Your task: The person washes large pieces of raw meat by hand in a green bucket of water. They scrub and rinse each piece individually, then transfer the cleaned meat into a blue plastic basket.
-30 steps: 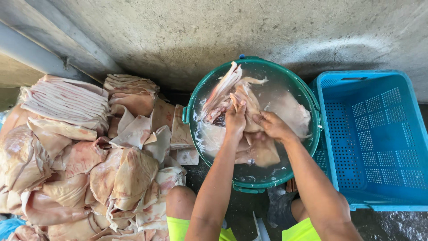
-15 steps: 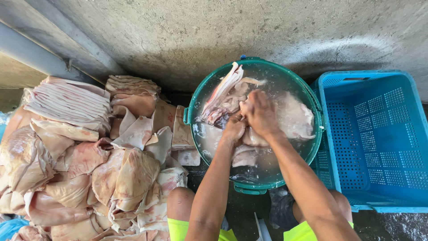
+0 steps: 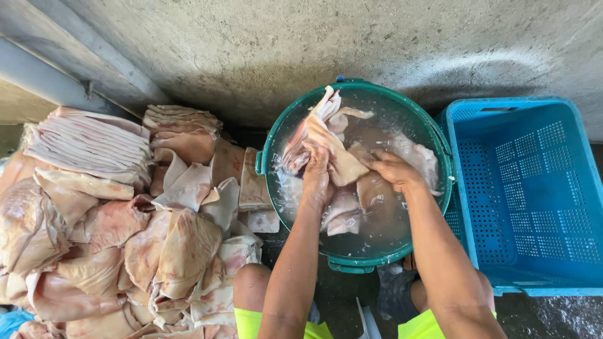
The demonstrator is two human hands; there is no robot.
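Note:
A round green tub [image 3: 271,148] full of cloudy water holds several pale pink slabs of raw meat with skin. My left hand [image 3: 316,174] grips one slab [image 3: 317,133] at the tub's left middle and lifts its top end above the water. My right hand [image 3: 392,169] lies just to the right and holds the same slab's lower right edge, with the fingers at the water surface. More slabs lie sunk under and around both hands.
A big heap of raw skin-on meat slabs [image 3: 113,213] fills the floor on the left, some in neat stacks. A blue perforated plastic crate [image 3: 534,188] stands to the right of the tub. A rough concrete wall [image 3: 314,44] runs behind. My knees are below the tub.
Both hands have shifted inside the tub: the right hand has moved from on top of the meat out to the right, and the left hand now holds a slab up.

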